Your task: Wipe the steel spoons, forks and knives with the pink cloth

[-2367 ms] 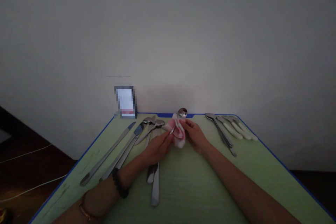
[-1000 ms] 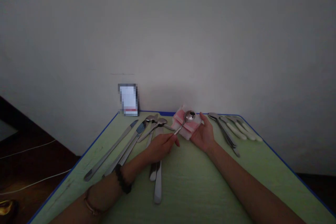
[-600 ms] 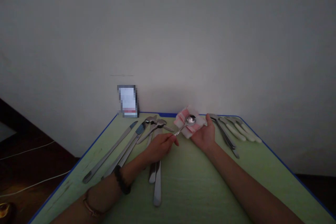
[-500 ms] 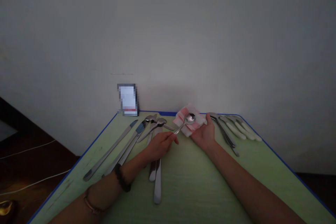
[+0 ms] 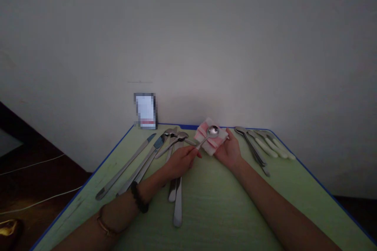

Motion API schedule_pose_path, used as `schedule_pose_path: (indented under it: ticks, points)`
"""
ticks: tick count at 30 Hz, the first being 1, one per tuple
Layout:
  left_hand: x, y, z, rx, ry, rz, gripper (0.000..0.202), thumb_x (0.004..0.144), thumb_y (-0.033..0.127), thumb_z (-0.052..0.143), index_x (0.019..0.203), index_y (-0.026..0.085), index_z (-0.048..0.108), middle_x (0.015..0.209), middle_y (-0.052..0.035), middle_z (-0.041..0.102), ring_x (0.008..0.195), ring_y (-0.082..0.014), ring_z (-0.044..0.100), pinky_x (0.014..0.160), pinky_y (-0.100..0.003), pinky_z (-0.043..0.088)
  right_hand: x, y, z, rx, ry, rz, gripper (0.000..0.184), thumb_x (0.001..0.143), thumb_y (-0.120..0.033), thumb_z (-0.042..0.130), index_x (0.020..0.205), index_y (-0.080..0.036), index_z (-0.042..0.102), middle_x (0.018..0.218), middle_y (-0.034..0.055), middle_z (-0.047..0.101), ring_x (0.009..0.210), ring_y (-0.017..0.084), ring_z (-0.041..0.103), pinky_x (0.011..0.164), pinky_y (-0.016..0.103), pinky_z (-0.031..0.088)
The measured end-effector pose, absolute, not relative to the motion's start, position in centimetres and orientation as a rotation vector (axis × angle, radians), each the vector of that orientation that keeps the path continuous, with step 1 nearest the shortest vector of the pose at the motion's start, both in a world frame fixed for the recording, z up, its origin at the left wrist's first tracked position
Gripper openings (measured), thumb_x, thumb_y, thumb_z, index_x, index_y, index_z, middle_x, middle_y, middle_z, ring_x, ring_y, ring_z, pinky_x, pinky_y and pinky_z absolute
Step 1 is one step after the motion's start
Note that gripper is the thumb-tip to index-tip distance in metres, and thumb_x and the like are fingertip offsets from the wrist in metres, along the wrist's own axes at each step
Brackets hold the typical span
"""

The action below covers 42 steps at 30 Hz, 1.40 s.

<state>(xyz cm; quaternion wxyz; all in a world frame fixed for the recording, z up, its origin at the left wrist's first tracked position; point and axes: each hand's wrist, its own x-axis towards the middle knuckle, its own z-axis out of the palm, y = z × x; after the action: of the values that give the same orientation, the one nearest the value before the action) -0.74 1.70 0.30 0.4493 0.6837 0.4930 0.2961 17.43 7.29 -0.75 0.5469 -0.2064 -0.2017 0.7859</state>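
Note:
My left hand (image 5: 183, 160) is closed on the handle of a metal spoon (image 5: 213, 131), pinched between thumb and fingers, with the bowl pointing away to the right. Under and behind that bowl, a pink and white cloth (image 5: 203, 128) lies on my right hand (image 5: 229, 150), which is turned palm up. My right thumb sits at the cloth's right edge, while the other fingers are hidden beneath it. Several metal knives and spoons lie below and left of my left hand, among them a knife (image 5: 178, 208) and a spoon (image 5: 182, 135).
Stacked metal spoons (image 5: 255, 149) and white-handled cutlery (image 5: 271, 149) lie at the back right of the green table (image 5: 224, 208). More knives (image 5: 126, 166) lie on the left. A blurred phone-like screen (image 5: 146, 110) leans on the grey wall (image 5: 188, 47) behind.
The cloth has shifted a little and its right side is folded in more around my right hand. The spoon stays in my left hand over it. The whole view has moved slightly.

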Motion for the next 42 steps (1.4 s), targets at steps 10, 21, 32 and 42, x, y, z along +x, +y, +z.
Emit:
schedule_pose_path:
  ticks: [10, 21, 32, 42]
  points:
    - [-0.64, 1.54, 0.89, 1.679, 1.258, 0.714, 0.029, 0.089, 0.024, 0.034, 0.087, 0.015, 0.061, 0.051, 0.0052, 0.039, 0.048, -0.0130, 0.039, 0.050, -0.025, 0.031, 17.30, 7.72, -0.77, -0.492, -0.437, 1.744, 0.029, 0.087, -0.028, 0.041, 0.095, -0.021, 0.069, 0.081, 0.0032, 0.076, 0.086, 0.024, 0.070, 0.089, 0.045, 0.053]
    - [-0.72, 1.61, 0.39, 1.699, 1.230, 0.713, 0.032, 0.091, 0.030, 0.034, 0.089, 0.015, 0.062, 0.050, 0.0046, 0.041, 0.046, -0.0136, 0.040, 0.050, -0.025, 0.032, 16.82, 7.71, -0.77, -0.497, -0.528, 1.791, 0.020, 0.086, -0.024, 0.051, 0.088, -0.018, 0.069, 0.087, 0.0035, 0.077, 0.083, 0.021, 0.070, 0.087, 0.038, 0.055]
    - [-0.86, 1.75, 0.05, 1.758, 1.233, 0.697, 0.032, 0.092, 0.031, 0.034, 0.090, 0.015, 0.062, 0.052, 0.0039, 0.043, 0.048, -0.0135, 0.041, 0.050, -0.025, 0.031, 16.95, 7.92, -1.19, -0.513, -0.552, 1.813, 0.018, 0.086, -0.027, 0.055, 0.090, -0.018, 0.069, 0.086, 0.0032, 0.077, 0.078, 0.021, 0.071, 0.083, 0.039, 0.056]
    - [-0.83, 1.63, 0.24, 1.763, 1.225, 0.693, 0.031, 0.091, 0.032, 0.034, 0.088, 0.016, 0.060, 0.051, 0.0041, 0.042, 0.048, -0.0141, 0.042, 0.051, -0.025, 0.032, 16.84, 7.78, -0.99, -0.527, -0.551, 1.810, 0.018, 0.086, -0.027, 0.054, 0.089, -0.017, 0.069, 0.084, 0.0026, 0.077, 0.076, 0.020, 0.070, 0.084, 0.038, 0.056]
